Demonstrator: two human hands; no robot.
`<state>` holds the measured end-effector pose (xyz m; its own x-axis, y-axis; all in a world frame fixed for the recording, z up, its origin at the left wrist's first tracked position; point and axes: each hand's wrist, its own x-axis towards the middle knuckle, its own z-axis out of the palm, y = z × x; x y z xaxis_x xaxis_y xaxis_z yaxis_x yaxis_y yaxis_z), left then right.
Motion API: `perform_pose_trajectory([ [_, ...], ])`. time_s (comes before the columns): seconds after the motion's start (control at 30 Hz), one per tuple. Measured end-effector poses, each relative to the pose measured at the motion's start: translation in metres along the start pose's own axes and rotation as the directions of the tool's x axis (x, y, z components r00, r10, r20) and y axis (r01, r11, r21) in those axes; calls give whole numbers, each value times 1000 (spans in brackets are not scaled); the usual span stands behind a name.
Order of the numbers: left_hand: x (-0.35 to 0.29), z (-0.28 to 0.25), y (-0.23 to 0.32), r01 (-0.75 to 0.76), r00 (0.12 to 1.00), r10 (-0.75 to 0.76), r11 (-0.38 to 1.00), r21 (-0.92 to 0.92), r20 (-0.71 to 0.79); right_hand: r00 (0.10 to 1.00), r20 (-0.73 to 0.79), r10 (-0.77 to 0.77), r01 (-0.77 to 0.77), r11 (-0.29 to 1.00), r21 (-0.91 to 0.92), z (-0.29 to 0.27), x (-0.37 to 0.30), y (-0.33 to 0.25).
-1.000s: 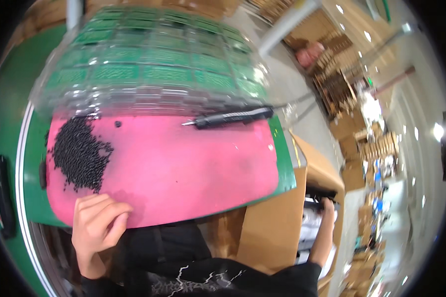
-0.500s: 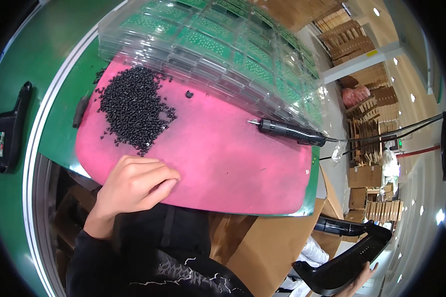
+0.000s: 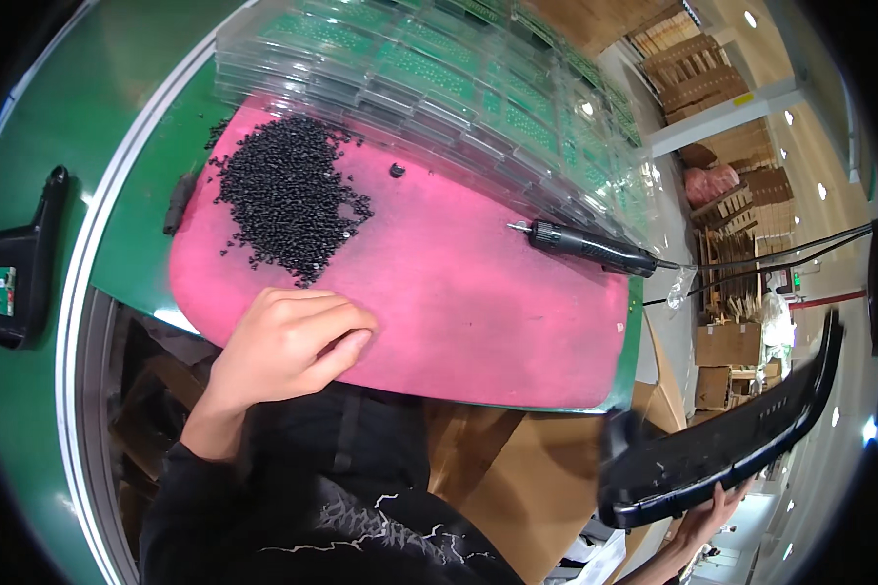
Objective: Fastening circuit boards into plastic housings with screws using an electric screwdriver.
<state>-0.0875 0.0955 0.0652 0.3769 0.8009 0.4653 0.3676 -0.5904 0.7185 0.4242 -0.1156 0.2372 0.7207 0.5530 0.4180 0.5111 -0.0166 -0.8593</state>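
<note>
My left hand [image 3: 293,346] rests at the near edge of the pink mat [image 3: 478,322], with its fingers curled in and the thumb against them. Whatever lies inside the curl, if anything, is hidden. Just beyond it is a heap of small black screws [image 3: 288,190]. At the lower right, my right hand [image 3: 717,512] grips a long black plastic housing [image 3: 722,444] from below. The housing is tilted, raised off the mat's right side. On the mat, a black electric screwdriver [image 3: 590,246] lies with its bit towards the screws.
Stacked clear trays [image 3: 439,117] of green circuit boards border the mat's far side. Another black housing [image 3: 19,263] with a small board lies on the green surface at left. An open cardboard box [image 3: 527,468] stands below the near edge. Cables [image 3: 780,255] run from the screwdriver rightwards.
My right hand has lifted the black housing upwards and turned it, so one end now points up to the right. My left hand has kept its curled pose on the mat.
</note>
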Motion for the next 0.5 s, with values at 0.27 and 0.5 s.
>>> perform_pose_trajectory([
  [0.27,-3,-8,-1,81,974,-129,967,-241,-188,494,869,-3,256,956,-143,106,57,-12],
  [0.5,30,-13,16,-59,990,62,998,-26,128,-1,1000,-3,475,880,3,300,31,-50],
])
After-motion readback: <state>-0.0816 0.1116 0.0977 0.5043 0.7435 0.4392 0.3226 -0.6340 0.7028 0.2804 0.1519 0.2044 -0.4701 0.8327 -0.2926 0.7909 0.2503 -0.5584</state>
